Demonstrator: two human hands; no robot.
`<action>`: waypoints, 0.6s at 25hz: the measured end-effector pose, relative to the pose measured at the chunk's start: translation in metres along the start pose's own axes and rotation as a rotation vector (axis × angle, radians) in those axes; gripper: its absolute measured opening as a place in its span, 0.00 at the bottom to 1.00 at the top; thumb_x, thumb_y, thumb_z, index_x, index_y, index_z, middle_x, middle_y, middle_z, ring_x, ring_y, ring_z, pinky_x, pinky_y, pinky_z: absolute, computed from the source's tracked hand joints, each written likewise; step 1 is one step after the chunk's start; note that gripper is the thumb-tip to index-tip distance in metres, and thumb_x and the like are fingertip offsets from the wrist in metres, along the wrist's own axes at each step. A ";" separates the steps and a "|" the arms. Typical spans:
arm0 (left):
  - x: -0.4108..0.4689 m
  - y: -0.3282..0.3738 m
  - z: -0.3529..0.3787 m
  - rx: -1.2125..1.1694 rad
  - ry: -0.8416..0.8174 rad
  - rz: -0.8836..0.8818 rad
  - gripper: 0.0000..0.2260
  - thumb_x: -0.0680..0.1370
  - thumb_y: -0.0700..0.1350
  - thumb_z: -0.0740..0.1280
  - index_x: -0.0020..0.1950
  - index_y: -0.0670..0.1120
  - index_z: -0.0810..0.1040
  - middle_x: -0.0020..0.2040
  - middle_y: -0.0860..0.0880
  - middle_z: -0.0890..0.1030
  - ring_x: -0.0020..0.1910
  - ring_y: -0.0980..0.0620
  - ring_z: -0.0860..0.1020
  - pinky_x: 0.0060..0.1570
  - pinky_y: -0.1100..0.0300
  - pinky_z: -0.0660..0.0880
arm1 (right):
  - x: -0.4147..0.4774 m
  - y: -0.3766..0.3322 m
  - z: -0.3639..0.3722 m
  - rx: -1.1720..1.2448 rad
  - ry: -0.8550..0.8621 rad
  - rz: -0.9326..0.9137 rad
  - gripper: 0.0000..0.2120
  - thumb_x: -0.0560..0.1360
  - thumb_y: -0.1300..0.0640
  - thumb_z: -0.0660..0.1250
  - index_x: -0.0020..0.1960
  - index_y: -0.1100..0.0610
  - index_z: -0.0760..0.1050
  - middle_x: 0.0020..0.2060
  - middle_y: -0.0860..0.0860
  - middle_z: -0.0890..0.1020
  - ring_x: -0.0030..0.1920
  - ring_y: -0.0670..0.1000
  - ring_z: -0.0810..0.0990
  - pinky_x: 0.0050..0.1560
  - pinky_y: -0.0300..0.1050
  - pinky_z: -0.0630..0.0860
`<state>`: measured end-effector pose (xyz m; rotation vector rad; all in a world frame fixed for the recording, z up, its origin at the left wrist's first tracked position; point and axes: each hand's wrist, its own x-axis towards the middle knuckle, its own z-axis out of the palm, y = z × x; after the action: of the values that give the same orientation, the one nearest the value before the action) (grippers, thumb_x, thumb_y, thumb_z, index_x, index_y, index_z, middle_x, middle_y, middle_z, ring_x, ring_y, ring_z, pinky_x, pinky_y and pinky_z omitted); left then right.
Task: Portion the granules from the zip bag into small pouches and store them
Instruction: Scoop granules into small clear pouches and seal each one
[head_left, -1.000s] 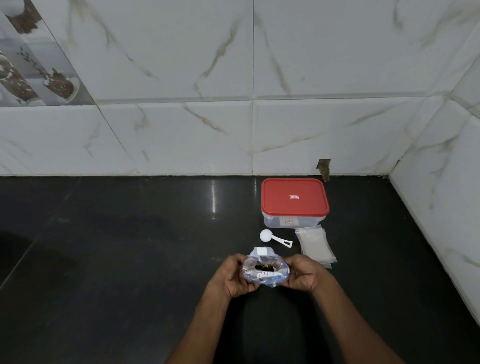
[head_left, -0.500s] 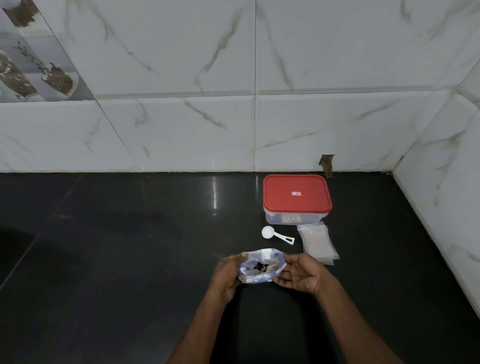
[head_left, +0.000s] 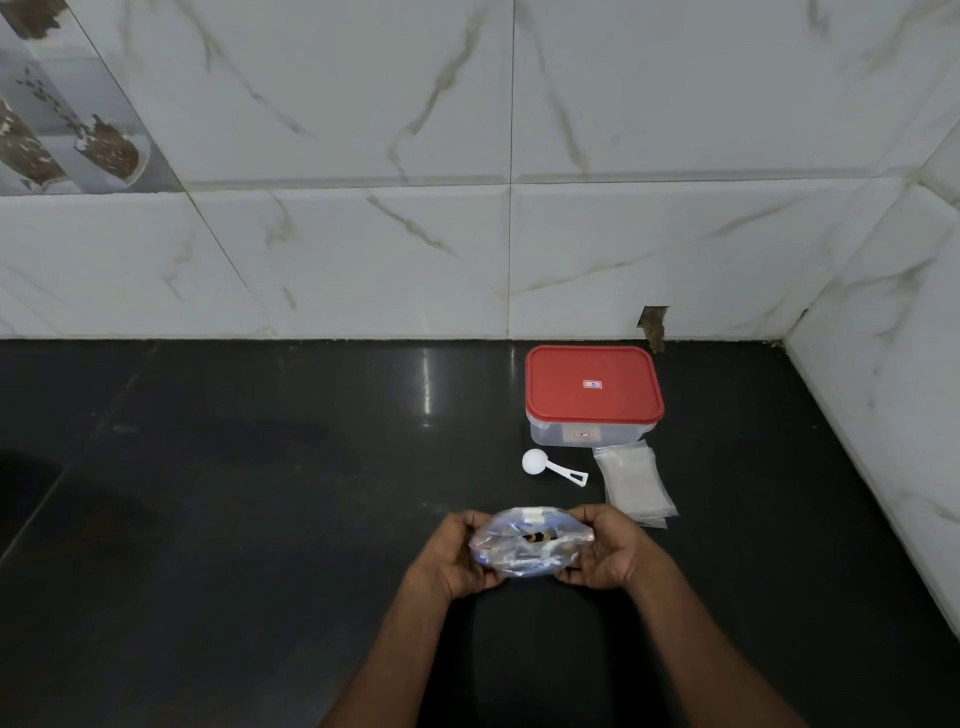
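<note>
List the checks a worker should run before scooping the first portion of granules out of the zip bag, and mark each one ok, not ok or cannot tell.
1. Zip bag held by both the left hand and the right hand: ok.
2. Bag mouth open, dark granules visible inside: ok.
3. White scoop in hand: not ok, it lies on the counter.
4. Small pouches stacked near the scoop: ok.
5. A pouch opened for filling: not ok.
6. Container's red lid off: not ok, it is on.
</note>
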<state>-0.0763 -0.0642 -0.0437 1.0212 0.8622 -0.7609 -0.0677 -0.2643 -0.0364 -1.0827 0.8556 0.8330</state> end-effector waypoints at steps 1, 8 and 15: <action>0.001 0.000 -0.003 -0.002 -0.002 -0.016 0.09 0.70 0.42 0.62 0.37 0.40 0.81 0.32 0.44 0.82 0.30 0.46 0.81 0.35 0.60 0.75 | 0.001 0.000 0.000 0.022 -0.001 0.010 0.12 0.71 0.57 0.61 0.38 0.64 0.80 0.36 0.60 0.84 0.39 0.59 0.82 0.47 0.50 0.75; 0.009 -0.010 -0.007 -0.010 0.027 0.258 0.13 0.83 0.45 0.62 0.48 0.40 0.84 0.40 0.42 0.86 0.36 0.47 0.84 0.43 0.53 0.80 | 0.004 0.003 -0.003 0.117 -0.072 -0.039 0.16 0.78 0.49 0.62 0.48 0.61 0.81 0.45 0.60 0.85 0.50 0.59 0.81 0.54 0.54 0.74; 0.009 -0.024 0.001 -0.240 0.056 0.349 0.11 0.81 0.37 0.63 0.56 0.31 0.80 0.52 0.32 0.82 0.45 0.39 0.81 0.49 0.47 0.79 | -0.006 0.014 0.023 0.258 0.087 -0.166 0.15 0.81 0.49 0.59 0.52 0.59 0.77 0.45 0.59 0.83 0.46 0.58 0.80 0.48 0.52 0.74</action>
<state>-0.0924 -0.0743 -0.0608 0.9478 0.7744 -0.3266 -0.0785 -0.2397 -0.0309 -0.9515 0.9055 0.5242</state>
